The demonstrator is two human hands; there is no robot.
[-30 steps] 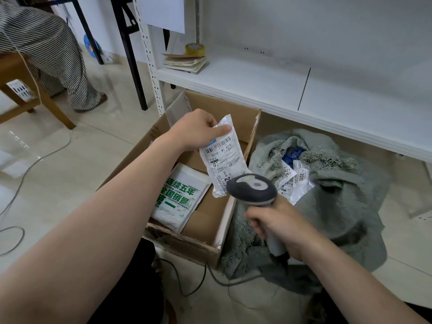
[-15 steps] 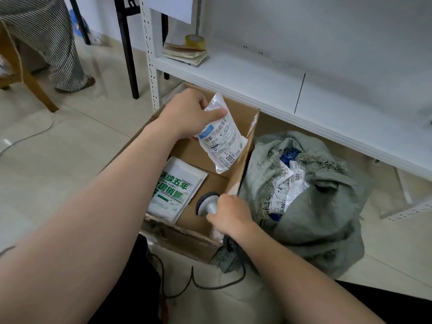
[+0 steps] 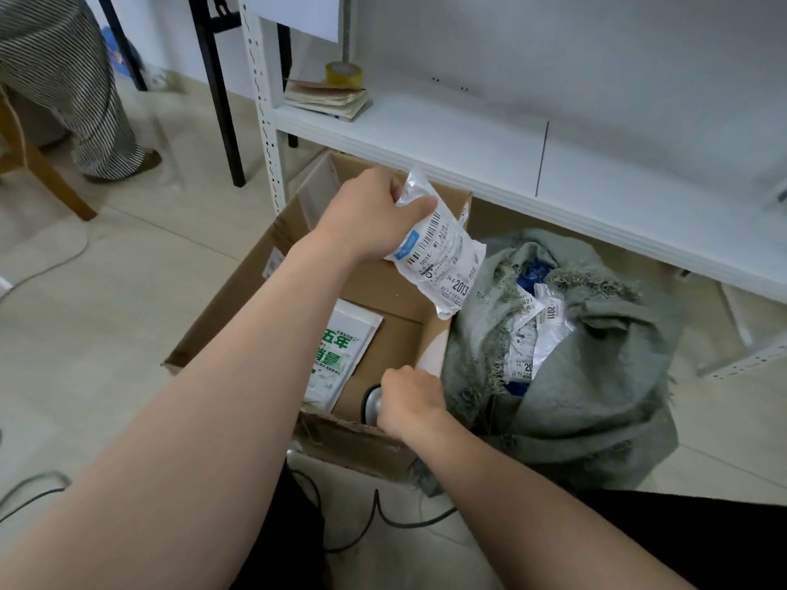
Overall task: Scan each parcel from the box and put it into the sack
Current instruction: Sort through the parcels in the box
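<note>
your left hand pinches the top end of a white labelled parcel, thumb across the near face and fingers curled behind it, so the parcel hangs tilted with its barcode label towards you. its lower end sits above the right wall of the cardboard box, right beside the mouth of the sack but not yet inside it. your right hand is low in the box's near right corner, fingers wrapped around the scanner, of which only the rounded grey head shows; whether the head rests on the box floor you cannot tell. a flat packet with green print lies on the box floor, partly under your left forearm, and bare cardboard shows between it and the scanner. the grey-green sack slumps against the box's right side, its frayed rim folded open, with several labelled parcels showing in the opening. the front edge of the white shelf runs just above and behind both box and sack, so headroom over the far rim is tight, while the space over the sack's mouth is open. a roll of tape and a stack of booklets sit on the shelf's left end. a dark cable loops on the floor near the box's front wall.
</note>
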